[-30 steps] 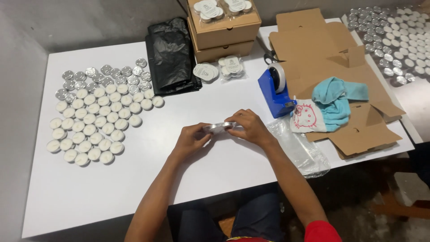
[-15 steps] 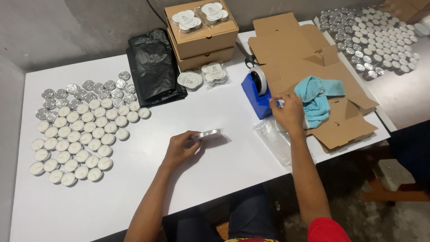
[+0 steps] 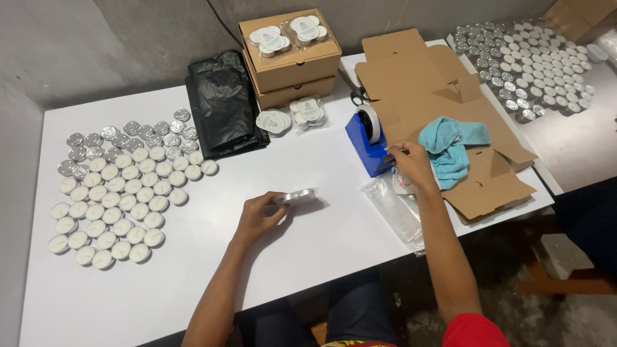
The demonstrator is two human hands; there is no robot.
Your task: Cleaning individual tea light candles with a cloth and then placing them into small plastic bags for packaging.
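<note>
Your left hand (image 3: pixel 257 217) gripped the candle pack (image 3: pixel 297 196), its long axis lying left-right on the table (image 3: pixel 308 250). Your right hand (image 3: pixel 411 166), well apart, pinched tape at the dispenser (image 3: pixel 367 144).

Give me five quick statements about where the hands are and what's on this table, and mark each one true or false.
1. The left hand holds a small clear packet of tealights. True.
2. The right hand rests on the black plastic bag. False: it is at the blue tape dispenser.
3. Loose tealights lie in rows at the left of the white table. True.
4. The light blue cloth lies on flattened cardboard. True.
5. The two stacked cardboard boxes have nothing on top. False: packets of tealights sit on them.
</note>
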